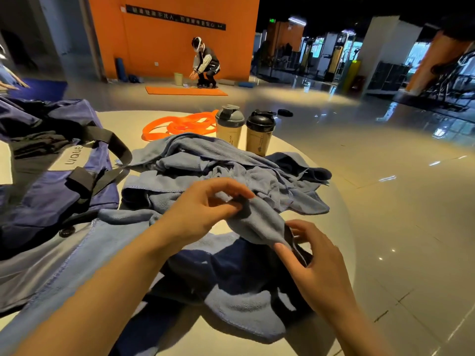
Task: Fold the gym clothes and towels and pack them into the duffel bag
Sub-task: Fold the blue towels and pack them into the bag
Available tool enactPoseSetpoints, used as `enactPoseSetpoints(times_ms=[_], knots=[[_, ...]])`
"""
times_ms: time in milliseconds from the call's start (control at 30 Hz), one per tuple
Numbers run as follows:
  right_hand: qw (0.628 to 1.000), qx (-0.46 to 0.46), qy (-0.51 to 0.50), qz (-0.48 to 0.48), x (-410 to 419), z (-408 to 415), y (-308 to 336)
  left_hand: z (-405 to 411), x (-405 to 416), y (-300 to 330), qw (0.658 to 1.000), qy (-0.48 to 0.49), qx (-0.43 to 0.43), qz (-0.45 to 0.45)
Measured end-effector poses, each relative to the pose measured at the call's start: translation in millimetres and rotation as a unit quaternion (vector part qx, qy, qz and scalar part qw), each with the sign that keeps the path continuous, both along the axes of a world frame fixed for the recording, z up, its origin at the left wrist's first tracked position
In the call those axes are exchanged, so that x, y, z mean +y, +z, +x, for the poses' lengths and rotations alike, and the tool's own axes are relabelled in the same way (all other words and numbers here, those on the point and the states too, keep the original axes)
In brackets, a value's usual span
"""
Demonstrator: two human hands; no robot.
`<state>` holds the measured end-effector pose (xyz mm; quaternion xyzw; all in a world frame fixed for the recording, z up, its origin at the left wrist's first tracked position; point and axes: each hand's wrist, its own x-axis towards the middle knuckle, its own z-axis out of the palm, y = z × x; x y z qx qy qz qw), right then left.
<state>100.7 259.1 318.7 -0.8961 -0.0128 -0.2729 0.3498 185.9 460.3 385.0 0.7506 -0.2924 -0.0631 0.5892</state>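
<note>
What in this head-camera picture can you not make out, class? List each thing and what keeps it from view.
- Duffel bag, head view: its left part is cut off by the frame edge, and its inside is too dark to read.
- Towel pile: bunched folds hide how many towels there are.
- Right hand: the towel covers some fingertips.
- Wall sign: too small and blurred.

Two shaker bottles (pixel 229 125) (pixel 260 134), one duffel bag (pixel 51 186), one orange resistance band (pixel 180 125), two hands (pixel 203 209) (pixel 312 260)

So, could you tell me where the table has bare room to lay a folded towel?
Bare table shows right of the towel pile, along the rim, and a small strip behind the duffel bag beside the orange bands. The middle is crowded with towels; two shaker bottles block the back.
</note>
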Motion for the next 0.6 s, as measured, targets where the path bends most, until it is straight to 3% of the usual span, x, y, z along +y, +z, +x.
enactPoseSetpoints(times_ms=[100,300,467,600], knots=[[0.998,0.065,-0.016,0.014,-4.4,-3.1,-5.4,-0.8,13.7,7.9,1.0,-0.003,-0.028,-0.008],[0.992,0.12,0.012,0.044,-8.3,-10.7,-11.7,-1.7,45.6,-0.3,0.996,0.009,-0.047,0.074],[0.988,0.145,-0.006,0.053,-14.8,-29.4,-22.5,-8.1,69.2,-23.9,0.998,0.049,0.034,-0.035],[0.988,0.139,-0.026,0.058,-24.8,-38.9,-26.3,-6.8,74.6,-39.7,0.988,0.133,0.017,-0.075]])
